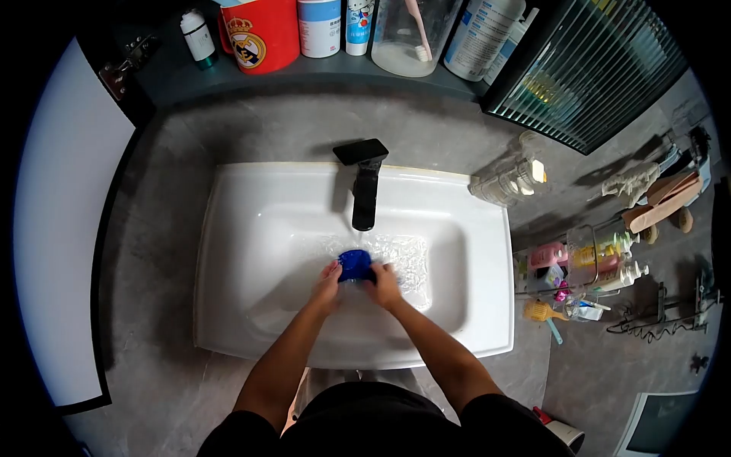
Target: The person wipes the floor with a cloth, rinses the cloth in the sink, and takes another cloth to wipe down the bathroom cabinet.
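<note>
Between my two hands is a small blue object (355,265), held over the white sink basin (274,293) just below the spout of the black faucet (365,199). My left hand (327,280) grips its left side, with fingers at the edge. Around its right side my right hand (384,283) is closed, slightly blurred. What the blue object is cannot be made out. Rippling water (411,263) shows in the basin beneath and to the right of my hands.
A shelf (327,76) above the sink holds a red mug (263,34), bottles and a clear cup with a toothbrush (407,46). A clear container (506,185) stands on the sink's back right corner. Wall racks with bottles (594,259) are at right.
</note>
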{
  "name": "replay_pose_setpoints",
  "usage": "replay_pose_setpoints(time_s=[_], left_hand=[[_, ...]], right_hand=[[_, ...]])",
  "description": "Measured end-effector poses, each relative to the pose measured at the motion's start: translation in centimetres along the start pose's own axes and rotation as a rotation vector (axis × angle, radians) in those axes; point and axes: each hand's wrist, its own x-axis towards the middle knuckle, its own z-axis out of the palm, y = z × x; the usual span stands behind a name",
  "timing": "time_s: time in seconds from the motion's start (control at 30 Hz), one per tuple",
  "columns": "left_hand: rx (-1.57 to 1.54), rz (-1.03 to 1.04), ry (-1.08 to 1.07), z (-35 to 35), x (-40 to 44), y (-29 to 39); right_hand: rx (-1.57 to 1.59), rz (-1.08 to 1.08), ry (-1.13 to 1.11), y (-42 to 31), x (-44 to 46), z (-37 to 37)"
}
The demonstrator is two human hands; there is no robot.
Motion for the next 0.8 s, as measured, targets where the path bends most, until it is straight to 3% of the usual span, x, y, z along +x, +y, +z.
replay_pose_setpoints(time_s=[0.07,0.1,0.13,0.2,0.23,0.33,0.37,0.47,0.5,0.53,0.6,0.63,0.67,0.7,0.77,0.8], left_hand=[[-0.231,-0.082,-0.239,-0.4,2.1,-1.3],[-0.330,-0.105,-0.375,-1.5,5.4,-2.9],[-0.503,0.066,-0.352,-0.3,3.3,-1.8],[-0.760,-0.147,-0.327,-0.9,4.1,-1.5],[-0.770,-0.243,-0.494,-1.8,4.5,-1.0],[-0.738,-0.132,-0.708,-1.4,5.0,-2.1],[-0.749,-0.081,-0.800,-1.6,5.2,-2.5],[-0.870,0.125,-1.194,-2.3,8.3,-5.8],[-0.531,0.018,-0.361,2.3,-2.5,0.8],[-0.434,-0.032,-0.398,0.0,0.3,-1.1],[-0.094,0.103,-0.171,-2.5,3.4,-3.1],[-0.071,0.089,-0.101,-2.1,1.7,-2.0],[-0.048,0.074,-0.032,-1.0,-1.8,0.2],[-0.022,0.059,0.036,-0.4,-3.7,1.5],[-0.034,0.076,-0.180,-0.7,-2.3,0.4],[-0.043,0.083,-0.285,-0.9,-1.5,-0.6]], right_hand=[[0.444,-0.202,0.057,-3.1,-0.8,1.5],[0.410,-0.281,0.086,-5.8,-1.3,1.1],[0.377,-0.357,0.113,-8.4,-2.0,0.1],[0.376,-0.418,0.013,-11.7,-3.7,-2.2],[0.307,-0.461,-0.031,-12.7,-4.4,-2.9],[-0.068,-0.584,0.220,-11.5,-3.0,-1.2],[-0.088,-0.334,-0.046,-10.5,-2.7,-1.1],[-0.265,-0.351,-0.011,-8.0,-1.0,-0.4],[-0.235,-0.208,0.014,-6.0,0.4,-0.3],[-0.202,-0.067,0.037,-4.1,1.5,-0.5],[-0.204,-0.056,0.153,-1.5,1.9,-2.1],[-0.138,0.064,0.255,-0.5,1.6,-2.1],[-0.264,0.148,0.226,-0.7,0.7,-2.1],[-0.157,0.086,0.090,-0.4,-0.2,-1.2],[-0.002,-0.138,-0.150,-1.7,-1.7,-0.3],[0.111,-0.127,-0.271,-2.6,-2.0,-0.6]])
